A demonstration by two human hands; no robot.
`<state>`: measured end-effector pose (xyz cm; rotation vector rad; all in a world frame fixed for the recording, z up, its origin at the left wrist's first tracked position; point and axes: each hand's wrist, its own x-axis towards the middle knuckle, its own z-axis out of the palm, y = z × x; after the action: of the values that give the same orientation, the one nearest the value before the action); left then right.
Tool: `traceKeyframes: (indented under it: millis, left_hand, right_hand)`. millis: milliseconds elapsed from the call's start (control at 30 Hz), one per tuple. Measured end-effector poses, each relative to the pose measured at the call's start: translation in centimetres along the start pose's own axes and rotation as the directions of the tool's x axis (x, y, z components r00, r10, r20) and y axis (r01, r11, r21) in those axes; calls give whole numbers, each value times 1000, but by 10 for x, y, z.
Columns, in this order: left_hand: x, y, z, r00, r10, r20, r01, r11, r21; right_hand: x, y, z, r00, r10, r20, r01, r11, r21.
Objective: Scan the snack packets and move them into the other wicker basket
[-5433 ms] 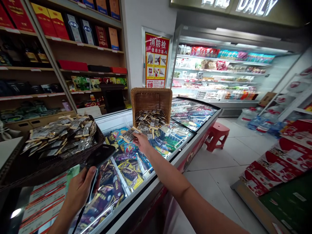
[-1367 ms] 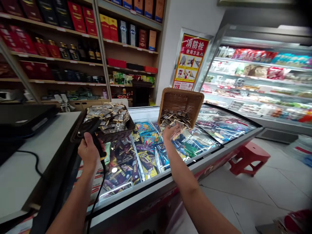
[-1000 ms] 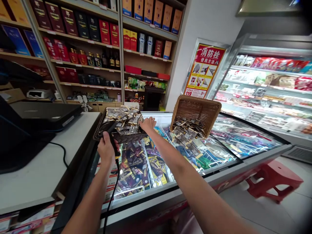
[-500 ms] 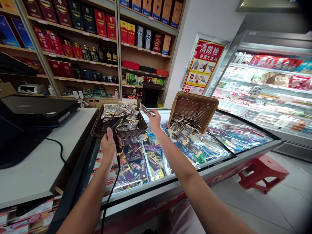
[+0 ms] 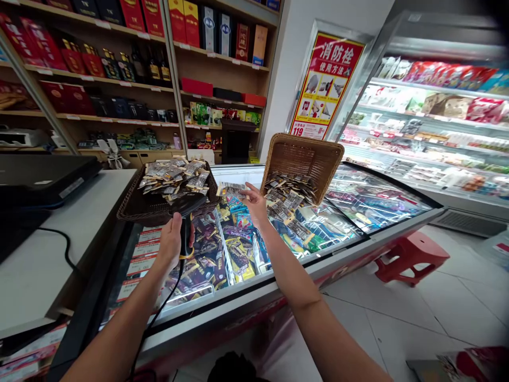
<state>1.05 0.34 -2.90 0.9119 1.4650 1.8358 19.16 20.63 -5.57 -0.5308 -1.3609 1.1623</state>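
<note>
My left hand [image 5: 172,242] is wrapped round the handle of a black corded barcode scanner [image 5: 186,227], whose head overlaps the front of a dark wicker basket [image 5: 129,204]. Small snack packets [image 5: 175,178] lie heaped in that basket. Between the fingers of my right hand [image 5: 254,202] is a single snack packet [image 5: 231,189], held flat just right of the dark basket. A lighter brown basket [image 5: 304,148] stands tipped on its side to the right, and more packets [image 5: 292,199] spill from its mouth onto the freezer's glass top.
Under the glass of the chest freezer [image 5: 274,278] lie colourful wrapped goods. A white counter [image 5: 79,233] with a black machine [image 5: 43,178] borders it at left. Right of it are a red stool [image 5: 413,257] and a lit refrigerated shelf [image 5: 429,132]. Shelves of boxes [image 5: 222,95] stand behind.
The view has shifted, so the scene sits further left and higher. My right hand has turned the packet from a steep tilt to lying flatter, its printed face more visible. Both hands keep their holds.
</note>
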Motion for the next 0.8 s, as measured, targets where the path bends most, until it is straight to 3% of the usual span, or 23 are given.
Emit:
traceKeyframes:
  millis: [167, 300, 500, 667, 800]
  left_hand:
    - [-1, -5, 1, 997, -30, 66, 28, 999, 33]
    - [-1, -5, 2, 997, -44, 56, 42, 999, 34]
    - [-3, -3, 3, 995, -44, 87, 40, 998, 45]
    - [-6, -6, 4, 988, -31, 153, 19, 997, 78]
    - [-7, -6, 5, 984, -43, 173, 27, 995, 91]
  right_hand:
    - [-4, -2, 5, 998, 67, 0, -67, 998, 2]
    - [-8, -8, 6, 990, 103, -93, -109, 992, -58]
    - [-2, -17, 0, 927, 320, -196, -310, 947, 79]
    - [-3, -14, -4, 912, 345, -224, -334, 939, 86]
    - [2, -9, -6, 809, 527, -260, -448, 839, 308]
